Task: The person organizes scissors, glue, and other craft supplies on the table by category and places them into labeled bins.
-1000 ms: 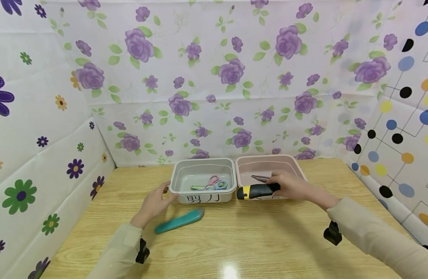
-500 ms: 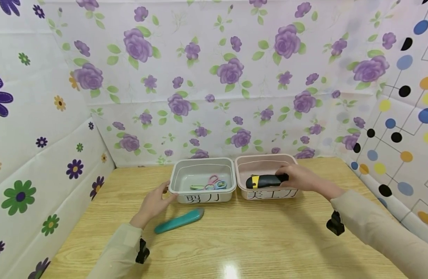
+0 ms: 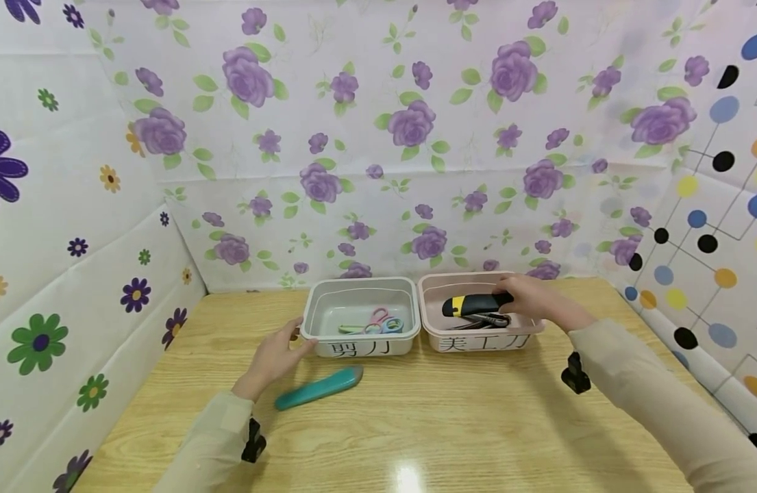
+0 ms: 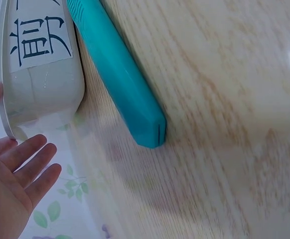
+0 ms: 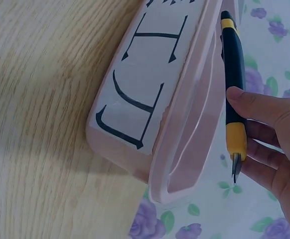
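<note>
In my right hand (image 3: 526,298) is a black and yellow utility knife (image 3: 473,304), gripped near one end with the thumb pressed along its handle. A metal tip shows at its lower end in the right wrist view. The knife is over the pink bin (image 3: 430,333), above dark and silver cutters (image 3: 492,319) lying inside. My left hand (image 3: 273,359) rests at the left corner of the grey bin (image 3: 310,308), thumb and index finger at its rim, other fingers fairly straight. Pink, blue and green scissors (image 3: 378,323) lie in that bin.
A teal box cutter (image 3: 319,388) lies on the wooden table (image 3: 415,411) in front of the grey bin. Both bins carry labels with large black characters and stand side by side before a flowered back cloth (image 3: 378,171).
My right hand has carried the utility knife back and slightly right, from the pink bin's front rim to over its inside. The left hand has stayed at the grey bin.
</note>
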Action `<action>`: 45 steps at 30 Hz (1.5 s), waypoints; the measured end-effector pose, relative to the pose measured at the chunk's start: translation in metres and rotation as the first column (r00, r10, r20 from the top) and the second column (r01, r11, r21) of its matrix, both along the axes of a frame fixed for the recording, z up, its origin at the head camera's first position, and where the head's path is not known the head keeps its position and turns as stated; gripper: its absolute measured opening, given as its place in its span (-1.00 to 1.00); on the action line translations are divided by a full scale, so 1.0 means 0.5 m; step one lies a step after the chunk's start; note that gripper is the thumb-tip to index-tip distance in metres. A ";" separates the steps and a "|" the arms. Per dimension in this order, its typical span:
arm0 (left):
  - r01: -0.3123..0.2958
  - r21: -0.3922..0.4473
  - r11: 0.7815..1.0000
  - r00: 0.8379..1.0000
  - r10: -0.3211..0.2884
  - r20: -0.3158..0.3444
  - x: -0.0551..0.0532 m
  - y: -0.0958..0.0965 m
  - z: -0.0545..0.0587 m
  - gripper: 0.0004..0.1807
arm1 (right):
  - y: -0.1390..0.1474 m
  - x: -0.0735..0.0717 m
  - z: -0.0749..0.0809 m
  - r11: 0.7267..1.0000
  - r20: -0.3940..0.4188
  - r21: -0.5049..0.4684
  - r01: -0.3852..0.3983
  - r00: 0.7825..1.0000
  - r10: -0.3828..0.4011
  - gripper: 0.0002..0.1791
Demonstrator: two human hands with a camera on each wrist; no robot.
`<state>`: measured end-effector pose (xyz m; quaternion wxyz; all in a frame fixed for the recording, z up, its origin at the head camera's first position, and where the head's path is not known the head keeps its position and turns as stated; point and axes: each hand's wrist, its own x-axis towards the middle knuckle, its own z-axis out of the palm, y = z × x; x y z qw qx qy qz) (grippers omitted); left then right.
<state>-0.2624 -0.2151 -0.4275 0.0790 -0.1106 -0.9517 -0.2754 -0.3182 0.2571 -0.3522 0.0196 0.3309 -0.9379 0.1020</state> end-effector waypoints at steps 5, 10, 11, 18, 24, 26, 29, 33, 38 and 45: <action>-0.001 0.000 1.000 1.000 0.001 0.005 0.002 0.002 0.001 -0.25 | -0.003 -0.011 -0.009 1.000 0.013 0.025 0.011 1.000 -0.011 -0.76; -0.007 0.003 1.000 1.000 0.007 0.012 0.000 0.003 0.003 -0.24 | -0.004 -0.020 -0.015 1.000 0.017 0.011 0.015 1.000 -0.015 -0.78; -0.007 0.004 1.000 1.000 0.007 0.013 -0.001 0.003 0.003 -0.24 | -0.005 -0.023 -0.016 1.000 0.017 0.009 0.017 1.000 -0.017 -0.78; -0.005 0.003 1.000 1.000 0.005 0.015 -0.002 0.000 0.001 -0.23 | -0.008 -0.035 -0.027 1.000 0.018 0.001 0.016 1.000 -0.016 -0.85; -0.008 -0.005 1.000 1.000 0.008 0.013 -0.002 -0.001 0.002 -0.24 | -0.016 -0.042 -0.039 1.000 -0.013 0.012 0.017 1.000 -0.017 -0.88; -0.010 -0.006 1.000 1.000 0.010 0.014 -0.002 -0.001 0.003 -0.25 | -0.018 -0.044 -0.044 1.000 -0.020 0.025 0.018 1.000 -0.017 -0.87; -0.009 -0.008 1.000 1.000 0.009 0.014 -0.002 -0.001 0.003 -0.25 | -0.020 -0.045 -0.049 0.999 -0.023 0.032 0.000 1.000 0.001 -0.86; -0.004 -0.001 1.000 1.000 0.004 0.017 -0.002 -0.001 0.002 -0.24 | -0.018 -0.046 -0.053 1.000 -0.027 0.015 -0.013 1.000 0.014 -0.84; -0.004 0.009 1.000 1.000 0.004 0.015 -0.003 -0.001 0.000 -0.24 | -0.014 -0.048 -0.059 1.000 -0.019 -0.009 -0.015 1.000 0.015 -0.85; -0.008 0.009 1.000 1.000 0.008 0.014 -0.004 0.000 0.000 -0.26 | -0.012 -0.050 -0.063 1.000 0.032 -0.027 0.014 0.999 -0.013 -0.85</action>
